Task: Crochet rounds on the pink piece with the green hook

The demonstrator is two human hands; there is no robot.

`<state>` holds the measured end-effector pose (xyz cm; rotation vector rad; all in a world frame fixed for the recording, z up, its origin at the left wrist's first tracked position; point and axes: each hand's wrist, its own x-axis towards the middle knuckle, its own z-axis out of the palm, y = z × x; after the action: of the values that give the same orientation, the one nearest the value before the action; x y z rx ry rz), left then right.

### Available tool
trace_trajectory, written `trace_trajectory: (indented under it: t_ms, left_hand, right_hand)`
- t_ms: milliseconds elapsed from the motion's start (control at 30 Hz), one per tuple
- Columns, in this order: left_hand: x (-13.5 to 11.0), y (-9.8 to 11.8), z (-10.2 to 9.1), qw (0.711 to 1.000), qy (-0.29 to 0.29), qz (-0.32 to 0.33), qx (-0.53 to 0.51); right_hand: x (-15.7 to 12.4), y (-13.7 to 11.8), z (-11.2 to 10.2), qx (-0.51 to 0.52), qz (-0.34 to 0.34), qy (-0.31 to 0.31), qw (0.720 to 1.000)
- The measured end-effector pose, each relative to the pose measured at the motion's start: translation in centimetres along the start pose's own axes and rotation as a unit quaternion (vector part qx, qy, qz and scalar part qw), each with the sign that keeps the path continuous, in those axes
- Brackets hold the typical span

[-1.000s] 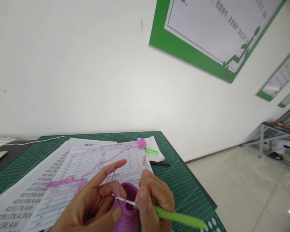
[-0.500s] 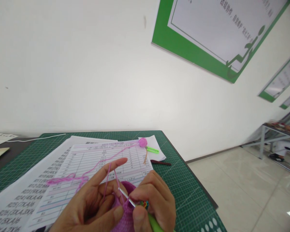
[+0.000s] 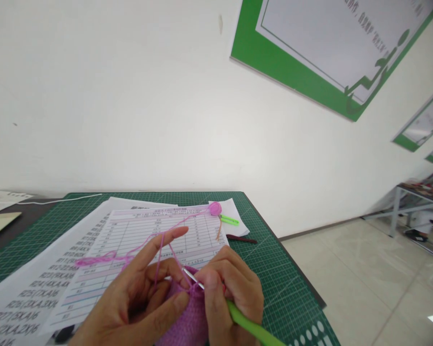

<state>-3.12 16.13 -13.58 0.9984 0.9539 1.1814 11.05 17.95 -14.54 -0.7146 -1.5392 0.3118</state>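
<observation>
My left hand (image 3: 140, 298) pinches a purple crocheted piece (image 3: 187, 319) between thumb and fingers, with the index finger stretched out and pink yarn (image 3: 137, 247) running over it. My right hand (image 3: 231, 293) grips a crochet hook (image 3: 248, 324) with a green handle; its metal tip sits at the top edge of the purple piece. The yarn trails left in a loose tangle and back to a small pink yarn ball (image 3: 214, 208) at the far end of the paper.
Printed pattern sheets (image 3: 94, 259) lie on a green cutting mat (image 3: 274, 274) on the table by a white wall. A green clip (image 3: 229, 220) and a dark pen-like tool (image 3: 241, 238) lie near the ball. The mat's right edge drops to tiled floor.
The hook has swung from nearly level to pointing up and left into the work, and my right hand has turned with it. Both hands sit slightly higher in view.
</observation>
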Motion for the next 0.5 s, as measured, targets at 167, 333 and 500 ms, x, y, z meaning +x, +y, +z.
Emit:
trace_trajectory:
  t_ms: [167, 333, 500]
  left_hand:
    - [0.1, -0.1, -0.3, 1.000, -0.012, -0.014, 0.002]
    - [0.3, 0.0, -0.7, 0.998, -0.047, -0.029, -0.028]
    - [0.4, 0.4, -0.5, 0.995, -0.058, -0.025, -0.080]
  right_hand:
    - [0.2, 0.1, -0.3, 0.070, 0.101, -0.024, 0.992]
    - [0.9, 0.0, -1.1, 0.095, 0.117, -0.074, 0.986]
    - [2.5, -0.5, -2.6, 0.109, 0.120, -0.174, 0.971]
